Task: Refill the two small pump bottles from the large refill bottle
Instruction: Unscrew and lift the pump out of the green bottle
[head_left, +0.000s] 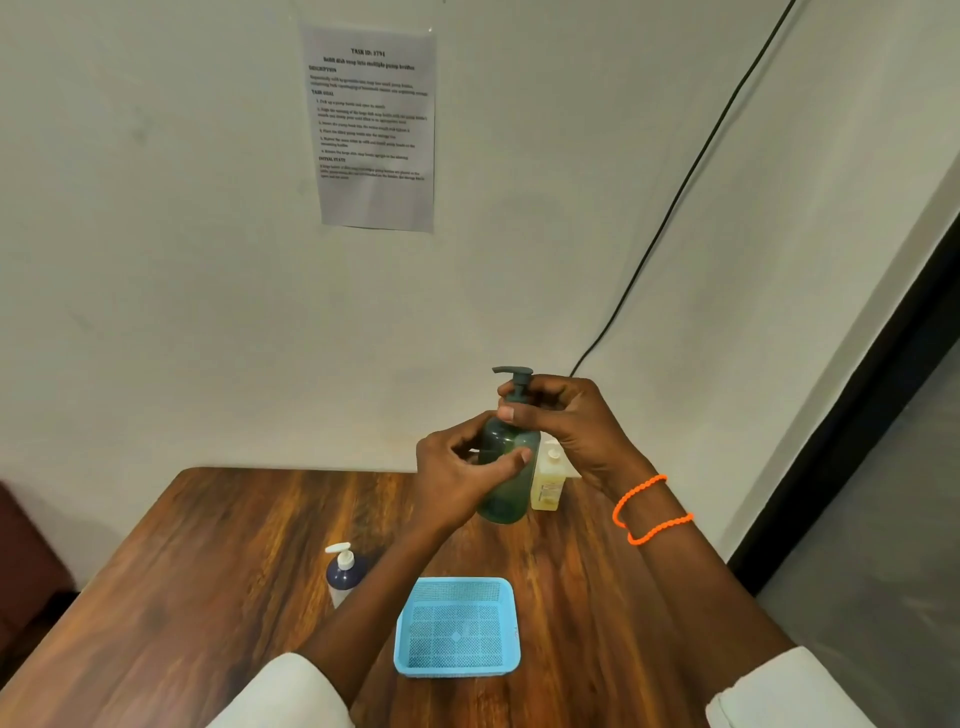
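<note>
A dark green pump bottle (506, 488) is held above the far part of the wooden table (218, 551). My left hand (457, 483) wraps its body. My right hand (571, 426) pinches the collar under its dark pump head (514, 375). Behind it, partly hidden, stands the pale yellow refill bottle (546, 480) with a white cap. A second small pump bottle (343, 574), dark blue with a white pump, stands on the table to the left of my left forearm.
A light blue mesh basket (457, 629) sits near the table's front, between my forearms. A printed sheet (375, 127) hangs on the wall, and a black cable (675, 202) runs down it to the table's back right. Orange bands circle my right wrist.
</note>
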